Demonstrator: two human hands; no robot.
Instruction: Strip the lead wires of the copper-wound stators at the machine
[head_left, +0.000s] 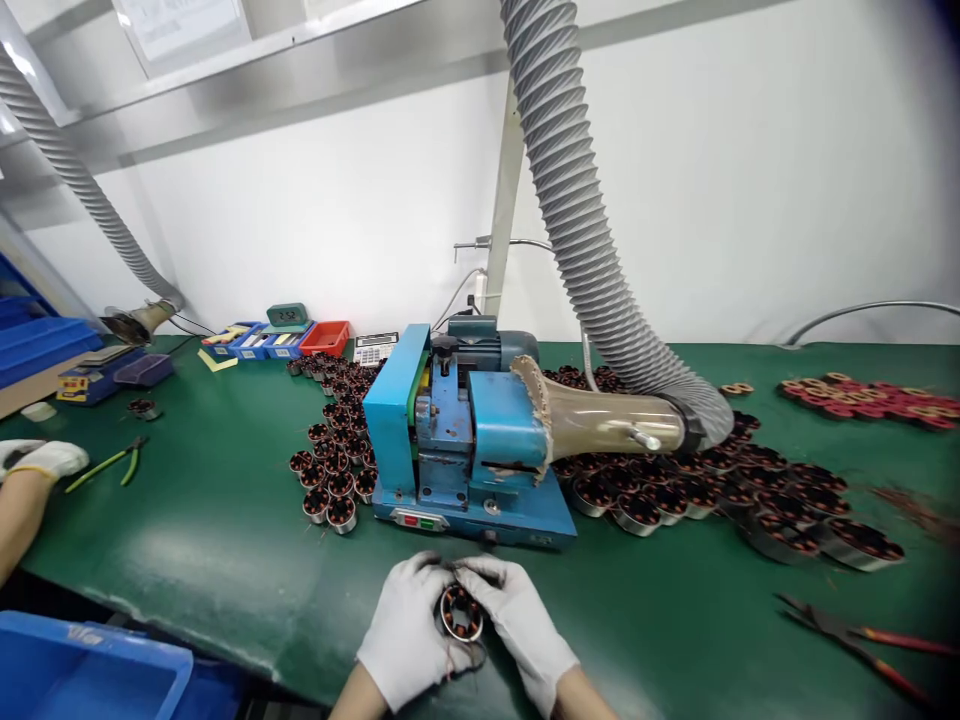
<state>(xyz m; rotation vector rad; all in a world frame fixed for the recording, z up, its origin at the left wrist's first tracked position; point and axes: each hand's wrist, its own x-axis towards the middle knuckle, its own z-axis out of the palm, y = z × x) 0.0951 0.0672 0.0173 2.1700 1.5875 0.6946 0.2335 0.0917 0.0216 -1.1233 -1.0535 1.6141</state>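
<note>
A round metal stator with copper windings is held in front of the blue machine, its open face turned up toward the camera. My left hand, in a white glove, grips it from the left side. Thumb and fingers of my right hand, also gloved in white, pinch at its upper edge; whatever thin wire they hold is too small to make out. A loose wire hangs below the stator near my left fingers.
Many stators stand left and right of the machine. Red-handled pliers lie at right, green-handled cutters at left, beside another person's gloved hand. A blue bin sits at lower left; a grey hose hangs overhead.
</note>
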